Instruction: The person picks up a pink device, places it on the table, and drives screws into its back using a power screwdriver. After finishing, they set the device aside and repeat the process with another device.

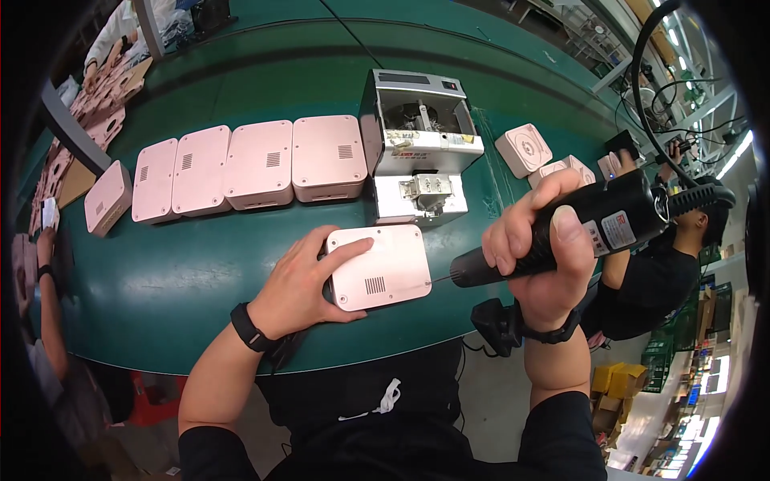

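A pale pink plastic housing (393, 260) with a slotted vent and corner screw holes lies flat on the green table in front of me. My left hand (309, 280) grips its left side, thumb at the near edge and index finger stretched over the top. In my right hand (545, 240) is a black electric screwdriver (597, 220), fingers wrapped round its body. Its thin bit points left and meets the housing near the lower right corner hole. Whether a screw sits under the tip is too small to tell.
A grey screw feeder machine (421, 136) stands just beyond the housing. Several more pink housings (261, 164) line up at left. Smaller pink parts (524, 150) lie at right. A black cable (642, 88) hangs to the screwdriver. Co-workers (662, 272) are at both sides.
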`<state>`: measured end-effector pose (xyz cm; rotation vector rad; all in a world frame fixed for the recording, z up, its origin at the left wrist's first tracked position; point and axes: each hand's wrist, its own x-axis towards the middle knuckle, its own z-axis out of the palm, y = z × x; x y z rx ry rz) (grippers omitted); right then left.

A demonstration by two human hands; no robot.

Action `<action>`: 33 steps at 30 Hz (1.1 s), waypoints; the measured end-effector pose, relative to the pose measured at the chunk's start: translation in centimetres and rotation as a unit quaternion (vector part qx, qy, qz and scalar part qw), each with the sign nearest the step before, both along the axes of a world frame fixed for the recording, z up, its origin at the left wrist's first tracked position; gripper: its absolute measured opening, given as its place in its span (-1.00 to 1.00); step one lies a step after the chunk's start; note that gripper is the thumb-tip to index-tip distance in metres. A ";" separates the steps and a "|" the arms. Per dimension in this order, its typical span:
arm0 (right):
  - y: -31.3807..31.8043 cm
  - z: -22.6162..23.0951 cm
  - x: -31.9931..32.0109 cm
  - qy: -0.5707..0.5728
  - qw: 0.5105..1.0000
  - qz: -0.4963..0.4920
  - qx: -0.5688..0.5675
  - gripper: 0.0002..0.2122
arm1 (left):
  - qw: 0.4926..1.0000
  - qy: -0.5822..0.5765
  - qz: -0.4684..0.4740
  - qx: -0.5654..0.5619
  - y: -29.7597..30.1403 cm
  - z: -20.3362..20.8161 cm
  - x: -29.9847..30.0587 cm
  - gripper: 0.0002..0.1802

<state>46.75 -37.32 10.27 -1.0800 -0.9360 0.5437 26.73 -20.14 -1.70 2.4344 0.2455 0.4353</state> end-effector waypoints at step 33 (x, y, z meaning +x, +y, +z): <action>-0.4 -1.4 -1.6 0.001 0.999 0.020 -0.030 -0.62 | 1.000 0.009 0.001 -0.005 0.2 -0.1 0.1 0.00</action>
